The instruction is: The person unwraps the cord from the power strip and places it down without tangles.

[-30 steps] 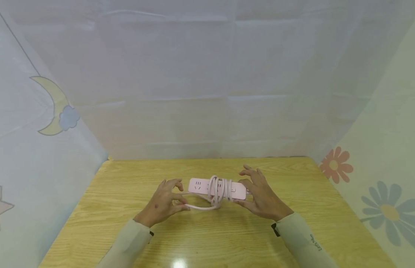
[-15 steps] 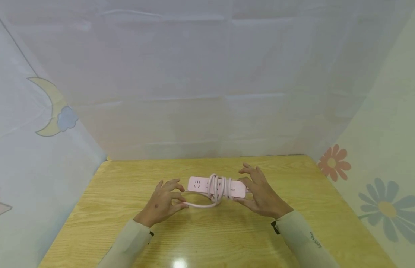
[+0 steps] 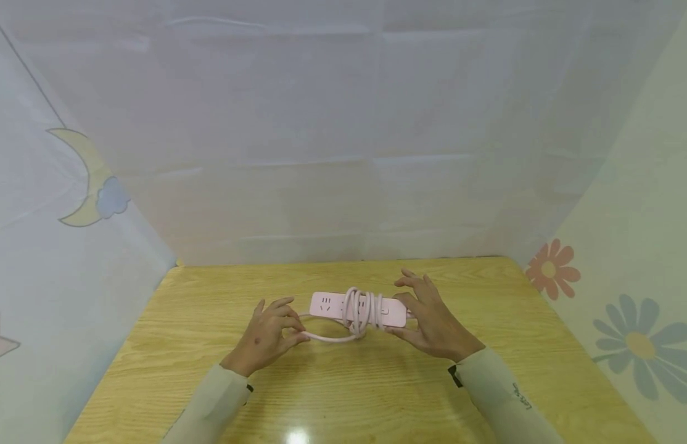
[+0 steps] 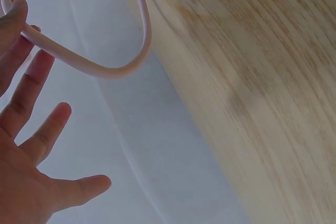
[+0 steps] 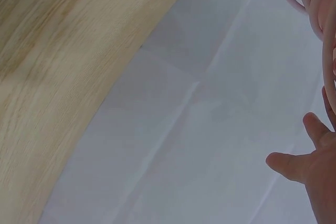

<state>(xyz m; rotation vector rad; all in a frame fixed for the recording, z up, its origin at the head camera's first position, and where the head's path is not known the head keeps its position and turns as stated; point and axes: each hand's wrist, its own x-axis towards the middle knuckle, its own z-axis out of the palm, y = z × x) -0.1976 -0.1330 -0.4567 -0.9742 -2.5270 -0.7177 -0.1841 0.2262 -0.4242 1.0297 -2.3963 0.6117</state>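
Note:
A pink power strip (image 3: pixel 328 304) with its own cord (image 3: pixel 355 311) wound several times round its middle is held over the wooden table. My right hand (image 3: pixel 435 324) grips the strip's right end between thumb and fingers, the other fingers spread. To the left, my left hand (image 3: pixel 268 338) pinches a loose loop of the cord between thumb and fingertips. In the left wrist view, the cord loop (image 4: pixel 110 72) hangs from the pinch, and the remaining fingers (image 4: pixel 47 132) stay stretched out. The right wrist view catches only the wound cord (image 5: pixel 315 3) and part of my right hand (image 5: pixel 320 169).
The wooden table (image 3: pixel 343 388) reaches back to a pale fabric backdrop (image 3: pixel 299 154). Side panels carry a printed moon (image 3: pixel 88 176) at left and printed flowers (image 3: pixel 643 348) at right.
My left hand has drawn slightly left with the cord, and the loop stands a little wider. The strip has risen slightly in view; the right hand keeps its grip.

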